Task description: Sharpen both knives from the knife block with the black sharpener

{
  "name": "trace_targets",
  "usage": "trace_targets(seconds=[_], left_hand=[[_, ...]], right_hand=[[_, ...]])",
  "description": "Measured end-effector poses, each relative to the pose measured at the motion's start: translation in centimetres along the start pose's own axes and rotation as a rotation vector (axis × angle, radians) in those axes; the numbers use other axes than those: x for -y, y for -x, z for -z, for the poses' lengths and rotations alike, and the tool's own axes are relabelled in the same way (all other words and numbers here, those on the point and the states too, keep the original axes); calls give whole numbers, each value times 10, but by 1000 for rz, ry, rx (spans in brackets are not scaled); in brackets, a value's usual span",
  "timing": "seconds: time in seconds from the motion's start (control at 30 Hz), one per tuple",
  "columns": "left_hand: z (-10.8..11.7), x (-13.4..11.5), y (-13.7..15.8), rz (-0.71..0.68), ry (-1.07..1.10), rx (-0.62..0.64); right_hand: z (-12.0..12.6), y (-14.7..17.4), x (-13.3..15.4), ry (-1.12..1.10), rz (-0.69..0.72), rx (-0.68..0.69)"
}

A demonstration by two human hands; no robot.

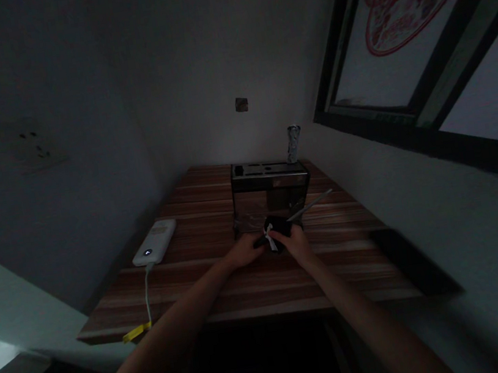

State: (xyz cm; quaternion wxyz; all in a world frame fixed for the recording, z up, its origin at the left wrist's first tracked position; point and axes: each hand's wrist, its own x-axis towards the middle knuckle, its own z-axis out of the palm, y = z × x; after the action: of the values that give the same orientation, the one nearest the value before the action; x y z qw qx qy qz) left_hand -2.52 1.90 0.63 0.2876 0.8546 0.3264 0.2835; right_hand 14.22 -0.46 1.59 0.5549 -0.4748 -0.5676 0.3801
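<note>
My left hand (245, 250) is closed around what looks like a thin black handle (260, 242). Close beside it, my right hand (298, 242) is closed, its thumb pressing a crumpled white strip (270, 233) against a dark, blocky object (277, 224). The dim light hides that object's exact kind, and whether the handle joins it cannot be made out. A long, thin, pale rod or blade (311, 204) sticks out up and to the right from behind my right hand. Just behind both hands stands a dark-framed rack (270, 171) with slots in its top.
A patterned, shiny cylinder (293, 143) rises at the rack's right end. On the wood-grain table (228, 300), a white power bank (155, 241) lies left with a cable (147, 293) and yellow tag (136, 332). A black flat object (412, 259) is at the right edge. Walls enclose the table.
</note>
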Motion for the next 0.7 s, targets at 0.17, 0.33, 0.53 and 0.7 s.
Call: trace_targets(seconds=[0.17, 0.33, 0.53, 0.7], left_hand=[[0, 0, -1, -18, 28, 4], [1, -6, -2, -25, 57, 35], [2, -7, -1, -42, 27, 9], [3, -11, -1, -16, -12, 23]], right_hand=[[2, -3, -3, 2, 13, -43], [3, -3, -1, -42, 21, -101], [10, -7, 0, -130, 12, -191], [22, -14, 3, -298, 40, -352]])
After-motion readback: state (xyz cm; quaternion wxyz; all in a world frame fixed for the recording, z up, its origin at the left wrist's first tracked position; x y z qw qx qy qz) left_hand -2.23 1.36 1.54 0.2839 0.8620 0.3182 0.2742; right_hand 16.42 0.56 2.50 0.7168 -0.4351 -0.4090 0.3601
